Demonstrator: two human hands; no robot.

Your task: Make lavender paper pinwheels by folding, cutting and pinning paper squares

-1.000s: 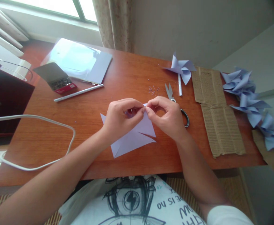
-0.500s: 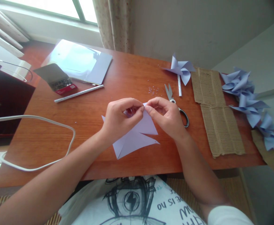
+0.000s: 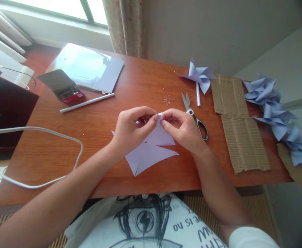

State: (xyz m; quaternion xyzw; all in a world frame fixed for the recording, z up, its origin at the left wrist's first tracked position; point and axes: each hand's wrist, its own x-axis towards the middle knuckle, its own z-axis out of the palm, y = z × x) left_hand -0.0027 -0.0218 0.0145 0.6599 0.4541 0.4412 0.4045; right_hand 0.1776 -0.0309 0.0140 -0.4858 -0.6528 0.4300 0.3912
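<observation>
A pale purple sheet of paper point(image 3: 151, 155), slit inward from its corners, hangs beneath my hands over the wooden table. A small hole shows near its middle, and another mark sits near its right tip. My left hand point(image 3: 134, 127) pinches the paper's upper edge between thumb and forefinger. Right beside it, my right hand point(image 3: 183, 127) pinches the same edge, the fingertips of both nearly touching. Part of the sheet is hidden behind my left hand. Just beyond my right hand lie scissors point(image 3: 197, 122) with black and white handles, their blades slightly apart.
A finished paper pinwheel point(image 3: 198, 74) lies at the back; several more point(image 3: 274, 110) are at the right. Corrugated cardboard point(image 3: 240, 131) lies between them. At left are an open box of pins point(image 3: 69, 93), a rolled paper stick point(image 3: 87, 102), a shiny folder point(image 3: 89, 69) and a white cable point(image 3: 78, 141).
The paper has turned slightly, its lower part shifting right, and its middle hole now shows. Both hands keep their pinch, with the right fingertips a little lower.
</observation>
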